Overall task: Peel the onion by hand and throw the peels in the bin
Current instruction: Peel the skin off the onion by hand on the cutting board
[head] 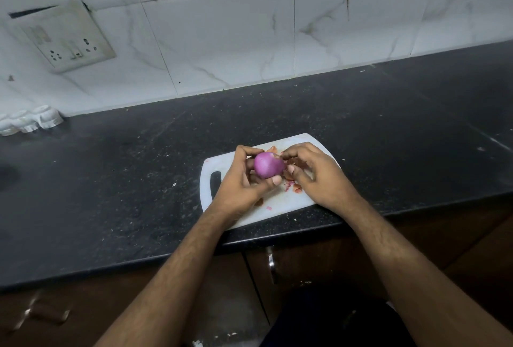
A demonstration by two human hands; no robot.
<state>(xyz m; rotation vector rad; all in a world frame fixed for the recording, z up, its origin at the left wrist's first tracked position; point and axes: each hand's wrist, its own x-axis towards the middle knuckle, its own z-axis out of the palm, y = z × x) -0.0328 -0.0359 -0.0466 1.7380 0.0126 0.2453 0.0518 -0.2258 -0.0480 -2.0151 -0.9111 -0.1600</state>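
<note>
A smooth purple onion is held just above a white cutting board on the black counter. My left hand cups it from the left, thumb under its lower edge and fingers curled over the top. My right hand touches the onion's right end, where its fingertips pinch at the top edge. Thin brown and pink peels lie on the board under and around my hands. No bin is in view.
The black stone counter runs left and right, with a tiled wall behind it and a socket plate on the wall. A white moulded object sits at the far left. Brown cabinet doors with a metal handle are below the counter edge.
</note>
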